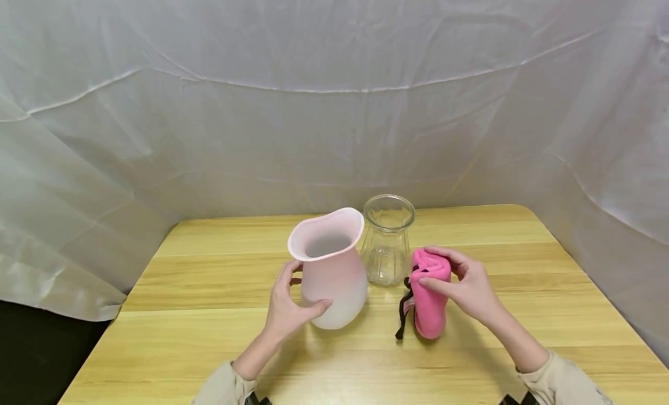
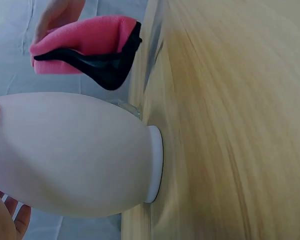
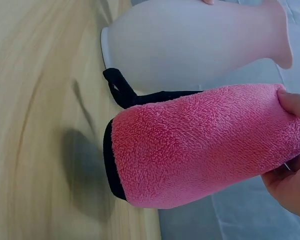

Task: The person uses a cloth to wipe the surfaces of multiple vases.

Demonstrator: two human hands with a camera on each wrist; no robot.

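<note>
Left hand [image 1: 286, 309] curled round frosted pink-white vase [image 1: 331, 271], upright on wooden table [image 1: 209, 335]. Right hand [image 1: 467, 284] pinching folded pink fleece cloth [image 1: 430, 294], black-trimmed, just beside clear ribbed glass vase [image 1: 387, 242].

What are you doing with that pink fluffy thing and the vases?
A person sits at a wooden table. Their left hand holds the side of a frosted pink vase that stands upright on the table. Their right hand grips a rolled pink cloth with black trim, held just beside the vase. A clear glass vase stands behind them, untouched.
</note>
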